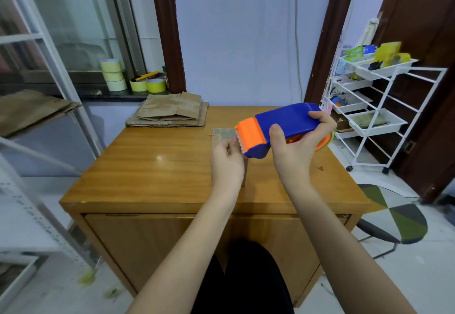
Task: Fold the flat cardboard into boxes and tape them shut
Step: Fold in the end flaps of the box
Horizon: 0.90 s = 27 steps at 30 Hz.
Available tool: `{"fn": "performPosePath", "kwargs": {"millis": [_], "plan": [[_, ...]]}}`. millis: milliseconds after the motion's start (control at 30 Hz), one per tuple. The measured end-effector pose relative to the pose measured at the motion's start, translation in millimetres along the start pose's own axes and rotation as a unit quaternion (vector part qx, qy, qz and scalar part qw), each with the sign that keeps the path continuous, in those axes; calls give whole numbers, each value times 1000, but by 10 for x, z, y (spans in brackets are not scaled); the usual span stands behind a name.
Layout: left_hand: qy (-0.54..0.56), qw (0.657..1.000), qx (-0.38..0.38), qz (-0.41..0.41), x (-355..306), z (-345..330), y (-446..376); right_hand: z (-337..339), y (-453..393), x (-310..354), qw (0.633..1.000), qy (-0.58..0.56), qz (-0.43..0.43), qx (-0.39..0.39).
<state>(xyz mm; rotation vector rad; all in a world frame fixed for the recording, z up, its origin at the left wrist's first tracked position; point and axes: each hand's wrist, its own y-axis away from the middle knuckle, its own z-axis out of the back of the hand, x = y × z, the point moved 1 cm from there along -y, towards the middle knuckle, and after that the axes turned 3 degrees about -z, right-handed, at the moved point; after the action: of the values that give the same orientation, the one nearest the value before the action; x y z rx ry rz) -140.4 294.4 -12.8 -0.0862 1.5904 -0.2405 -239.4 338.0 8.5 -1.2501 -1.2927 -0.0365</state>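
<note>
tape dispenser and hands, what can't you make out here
Head view only:
- Tape roll: mostly hidden by the right hand and dispenser body; only an orange-yellow edge shows.
- Tape end: whether the left hand pinches it is unclear; clear film, too thin.
- Strip on the table: its lower part is covered by the left hand.
- Cardboard stack: sheet count unreadable.
</note>
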Motion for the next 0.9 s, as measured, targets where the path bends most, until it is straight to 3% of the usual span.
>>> {"fn": "performPosePath", "kwargs": {"millis": [200, 600, 733, 900], "plan": [[-5, 1000, 8, -19, -35, 93, 10, 36, 81, 11, 1000, 11, 11, 0], [-223, 971, -26, -86, -47, 198, -27, -46, 82, -41, 999, 19, -21, -15], [-232, 968, -54, -83, 11, 488, -83, 105, -74, -61, 998, 30, -12, -61], [-244, 967, -23, -77, 88, 658, -114, 275, -72, -129, 997, 68, 21, -39]]}}
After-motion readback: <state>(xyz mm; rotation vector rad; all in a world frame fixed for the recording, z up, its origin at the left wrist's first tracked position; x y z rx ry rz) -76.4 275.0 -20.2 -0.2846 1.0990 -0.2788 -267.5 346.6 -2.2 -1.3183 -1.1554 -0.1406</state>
